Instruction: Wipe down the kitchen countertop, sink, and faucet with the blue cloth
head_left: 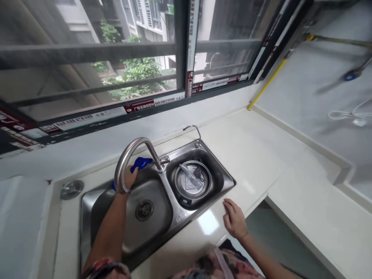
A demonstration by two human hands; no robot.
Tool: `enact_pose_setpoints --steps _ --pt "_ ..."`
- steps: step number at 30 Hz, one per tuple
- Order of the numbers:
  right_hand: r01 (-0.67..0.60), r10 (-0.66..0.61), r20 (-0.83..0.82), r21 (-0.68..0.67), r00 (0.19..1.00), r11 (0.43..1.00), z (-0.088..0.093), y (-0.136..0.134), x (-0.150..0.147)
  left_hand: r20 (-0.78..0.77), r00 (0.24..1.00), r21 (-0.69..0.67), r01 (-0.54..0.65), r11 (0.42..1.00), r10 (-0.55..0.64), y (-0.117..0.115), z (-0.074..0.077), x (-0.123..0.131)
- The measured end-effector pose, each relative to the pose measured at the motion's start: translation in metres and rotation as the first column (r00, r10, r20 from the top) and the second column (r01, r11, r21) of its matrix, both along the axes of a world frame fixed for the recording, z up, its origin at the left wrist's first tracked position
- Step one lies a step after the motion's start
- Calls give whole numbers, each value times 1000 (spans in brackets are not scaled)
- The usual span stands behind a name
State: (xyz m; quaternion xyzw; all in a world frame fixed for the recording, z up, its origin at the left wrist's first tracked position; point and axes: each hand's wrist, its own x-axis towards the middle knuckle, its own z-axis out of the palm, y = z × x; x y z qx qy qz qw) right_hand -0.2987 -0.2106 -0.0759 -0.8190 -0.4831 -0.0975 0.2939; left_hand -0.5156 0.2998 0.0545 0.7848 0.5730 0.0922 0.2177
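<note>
Left hand [130, 177] has its fingers closed around a blue cloth [140, 163], pressed at the back edge of the steel sink [151, 228], right behind the curved faucet [132, 157]. Right hand [234, 219] rests flat on the pale worktop [250, 155], fingers loosely spread, holding nothing, just beside the basin with the round strainer basket [192, 179].

- The cloth [140, 162] in the left hand [129, 177] was bright blue.
- The sink [151, 217] and faucet [128, 159] were silver-grey steel.
- The bench [250, 155] was glossy cream.
- The sleeves [209, 267] bore a pink-and-dark floral print.
</note>
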Motion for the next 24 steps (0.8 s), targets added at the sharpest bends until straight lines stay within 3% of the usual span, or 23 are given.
enact_pose_setpoints --steps 3,6,9,12,14,16,21,24 --pt "1 -1 -13 9 1000 1000 5 1 -1 38 999 -206 13 978 -5 -33 1 -14" --pt "-12 12 -7 6 1000 1000 7 1 -4 192 980 -399 128 908 -54 -86 -4 -10" --pt "-35 35 17 2 999 999 6 2 -6 359 931 -498 250 830 -65 -140 -11 24" --pt "-137 136 19 15 990 991 5 0 8 447 894 -524 294 800 -36 -170 -17 78" --pt "-248 248 16 50 969 967 6 -3 33 471 882 -488 270 830 -9 -172 -18 113" --pt "-261 261 13 85 965 961 8 -10 70 475 880 -422 214 881 14 -165 -16 145" --pt "24 -18 -51 130 999 991 8 -32 167 472 878 -196 24 980 73 -124 1 210" --pt "106 -94 -86 148 992 983 6 -39 190 487 866 -39 -108 993 113 -95 1 239"
